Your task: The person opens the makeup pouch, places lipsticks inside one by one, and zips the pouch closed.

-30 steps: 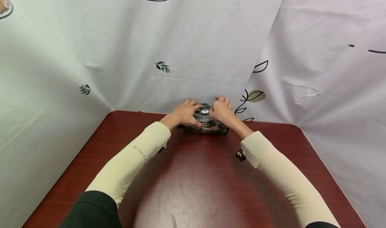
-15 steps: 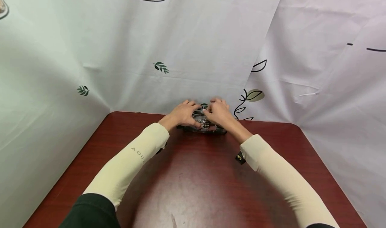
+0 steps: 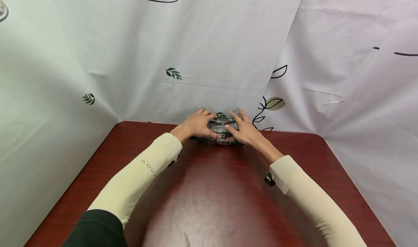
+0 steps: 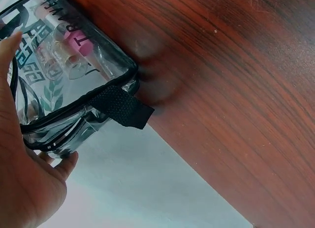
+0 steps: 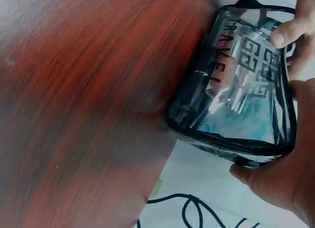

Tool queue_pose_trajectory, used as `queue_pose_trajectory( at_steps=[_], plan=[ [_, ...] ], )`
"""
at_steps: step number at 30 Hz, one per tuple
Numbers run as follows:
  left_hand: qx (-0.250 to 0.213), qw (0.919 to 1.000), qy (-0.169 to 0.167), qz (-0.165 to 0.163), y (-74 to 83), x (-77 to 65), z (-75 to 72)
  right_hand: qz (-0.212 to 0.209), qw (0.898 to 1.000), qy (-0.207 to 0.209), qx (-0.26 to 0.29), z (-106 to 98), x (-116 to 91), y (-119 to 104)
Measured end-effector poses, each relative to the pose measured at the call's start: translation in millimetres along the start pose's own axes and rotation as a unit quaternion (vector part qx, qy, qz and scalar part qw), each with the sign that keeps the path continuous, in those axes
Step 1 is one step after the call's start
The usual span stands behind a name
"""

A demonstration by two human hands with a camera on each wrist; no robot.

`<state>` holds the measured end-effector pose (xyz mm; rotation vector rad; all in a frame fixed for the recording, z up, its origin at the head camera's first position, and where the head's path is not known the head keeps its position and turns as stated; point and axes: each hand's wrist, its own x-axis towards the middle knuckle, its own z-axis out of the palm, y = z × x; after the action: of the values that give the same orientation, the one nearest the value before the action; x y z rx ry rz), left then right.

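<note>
A clear pouch point(image 3: 225, 139) with black piping stands at the far edge of the table. In the left wrist view, the pouch point(image 4: 49, 97) shows printed lettering, a black side tab point(image 4: 125, 110) and a pink-capped item point(image 4: 78, 42) inside. My left hand point(image 3: 197, 125) grips its left end, thumb in front and fingers reaching behind. Around the right end lies my right hand point(image 3: 247, 131), its thumb near the zipped top and its fingers spread toward the back. The right wrist view shows the word TRAVEL on the pouch point(image 5: 236, 122); the right hand point(image 5: 288, 183) holds its side.
A dark red wooden table point(image 3: 209, 189) stretches from the pouch toward me. White cloth walls point(image 3: 202, 51) with leaf prints rise right behind the pouch and at both sides.
My right hand has shifted from the pouch's top toward its right end, its curled fingers spreading out. The left hand keeps its place on the left end.
</note>
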<state>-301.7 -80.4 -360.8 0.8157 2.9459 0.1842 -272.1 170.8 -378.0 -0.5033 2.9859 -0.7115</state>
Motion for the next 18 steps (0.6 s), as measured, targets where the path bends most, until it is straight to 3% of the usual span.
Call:
queue_pose_trajectory(
  at_steps=[4,11,18],
  plan=[
    [-0.016,0.9999,0.005,0.003,3.5,0.1,-3.9,-0.004,1.000,-0.003,0.001,0,-1,2],
    [-0.042,0.9957,0.079,0.024,27.0,7.6,-10.4,0.002,1.000,-0.017,-0.016,1,4,10],
    [-0.033,0.9977,0.052,-0.027,53.8,18.1,-16.0,0.052,0.995,-0.064,-0.059,-11,-5,-13]
  ],
)
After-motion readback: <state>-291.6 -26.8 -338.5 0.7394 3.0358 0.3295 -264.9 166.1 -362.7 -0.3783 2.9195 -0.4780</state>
